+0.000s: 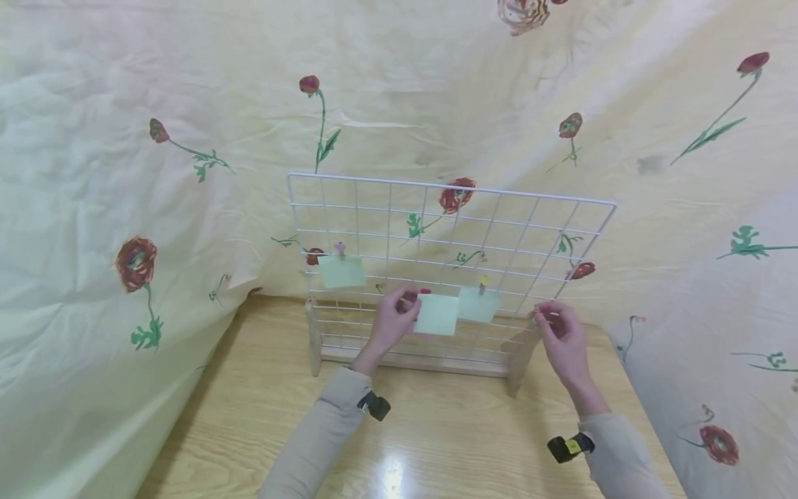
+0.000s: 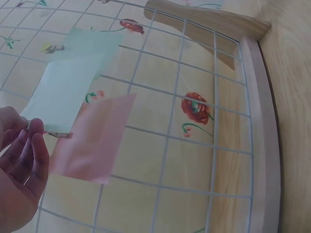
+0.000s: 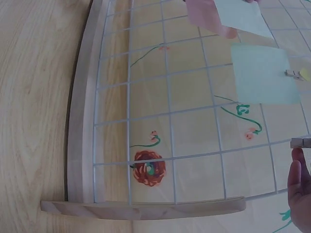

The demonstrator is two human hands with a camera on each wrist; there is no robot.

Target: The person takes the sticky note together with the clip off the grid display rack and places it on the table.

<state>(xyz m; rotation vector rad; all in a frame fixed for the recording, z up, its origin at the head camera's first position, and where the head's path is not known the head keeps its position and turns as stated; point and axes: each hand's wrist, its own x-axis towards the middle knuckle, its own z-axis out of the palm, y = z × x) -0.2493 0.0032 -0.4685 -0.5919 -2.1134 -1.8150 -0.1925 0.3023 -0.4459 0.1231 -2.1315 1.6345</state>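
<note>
My left hand (image 1: 393, 320) pinches a pale green paper note (image 1: 436, 315) by its edge, in front of the white wire grid (image 1: 444, 186). Behind that note, a pink note (image 2: 99, 145) hangs on the grid, mostly covered in the head view. A red-topped clip (image 1: 426, 291) shows just above the held note. At the grid's lower right side, my right hand (image 1: 564, 341) pinches a small wooden clothespin (image 3: 300, 142) between thumb and fingers. To the right of the held note, another green note (image 1: 479, 305) hangs from a clothespin with a yellow top (image 1: 483, 281).
A third green note (image 1: 341, 271) hangs at the grid's left from a clip with a pinkish top (image 1: 339, 248). Wooden feet (image 1: 522, 360) and a crossbar carry the grid on the wooden table (image 1: 436, 430). Flowered cloth (image 1: 218, 208) surrounds the table behind and at the sides.
</note>
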